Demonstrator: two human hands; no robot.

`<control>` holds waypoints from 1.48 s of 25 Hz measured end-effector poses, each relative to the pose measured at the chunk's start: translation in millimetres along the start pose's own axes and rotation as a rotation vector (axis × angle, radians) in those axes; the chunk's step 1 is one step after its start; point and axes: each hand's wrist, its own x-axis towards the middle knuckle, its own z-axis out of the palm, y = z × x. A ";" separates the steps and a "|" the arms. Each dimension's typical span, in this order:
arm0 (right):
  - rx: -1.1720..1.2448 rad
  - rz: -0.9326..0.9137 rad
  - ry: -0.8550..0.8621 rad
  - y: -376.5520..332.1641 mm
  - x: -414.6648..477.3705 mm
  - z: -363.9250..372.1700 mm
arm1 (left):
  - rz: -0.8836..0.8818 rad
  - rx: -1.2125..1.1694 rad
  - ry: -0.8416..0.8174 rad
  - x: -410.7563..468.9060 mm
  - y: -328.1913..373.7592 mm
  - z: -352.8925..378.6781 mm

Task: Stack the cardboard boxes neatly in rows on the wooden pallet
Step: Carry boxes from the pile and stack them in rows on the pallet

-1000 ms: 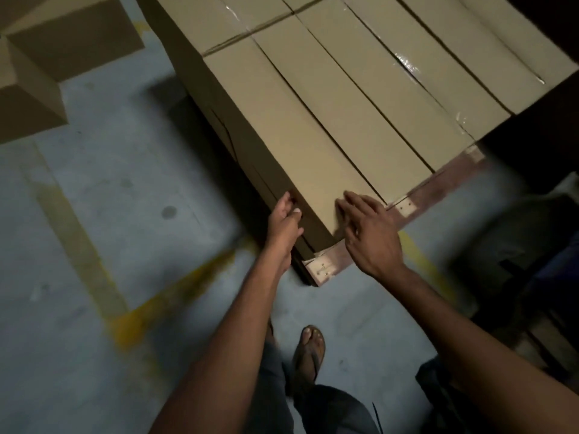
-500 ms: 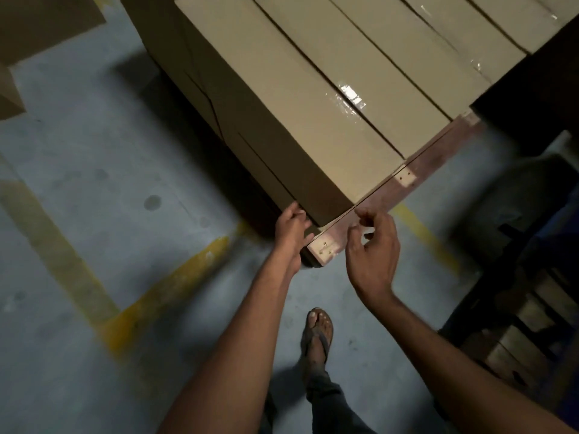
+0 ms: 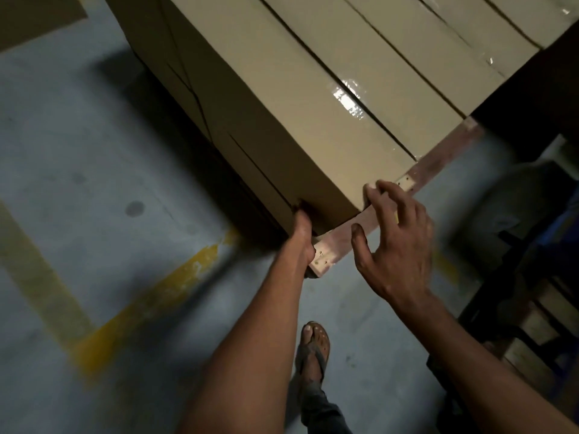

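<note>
Here, in the head view, the cardboard boxes (image 3: 313,136) sit in close rows on the wooden pallet (image 3: 329,252), the nearest one at its front corner. The left hand (image 3: 302,228) reaches into a dark seam low on that box's side. Its fingers are hidden, so I cannot tell whether it grips. The right hand (image 3: 398,236) is spread wide and holds nothing, fingertips (image 3: 371,187) on the box's end edge. Pushing squarely on both faces should bring the corner flush with its row. Half a second earlier the right hand was loosely curled lower, by the pallet board; the left was at this same corner.
</note>
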 end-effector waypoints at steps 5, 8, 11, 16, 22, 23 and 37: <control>0.158 0.141 0.142 -43.8 5.9 -25.0 | 0.234 -0.037 0.151 -84.5 42.6 -8.2; 0.314 0.177 0.124 -91.1 13.5 -57.0 | 0.423 -0.074 0.203 -165.1 82.3 -23.1; 0.420 0.226 0.051 -139.3 19.5 -93.7 | 0.573 -0.037 0.249 -249.0 109.2 -43.6; 0.550 0.171 -0.042 -217.7 19.8 -174.4 | 0.811 0.053 0.330 -386.7 137.0 -95.0; 0.641 0.089 -0.135 -281.5 36.7 -241.4 | 0.982 0.077 0.329 -498.5 177.3 -112.5; 0.632 0.066 -0.144 -287.8 40.0 -244.2 | 1.005 0.086 0.328 -506.5 180.7 -115.6; 1.106 0.062 -0.473 -509.0 143.1 -201.8 | 1.162 0.354 0.670 -555.0 277.3 -294.5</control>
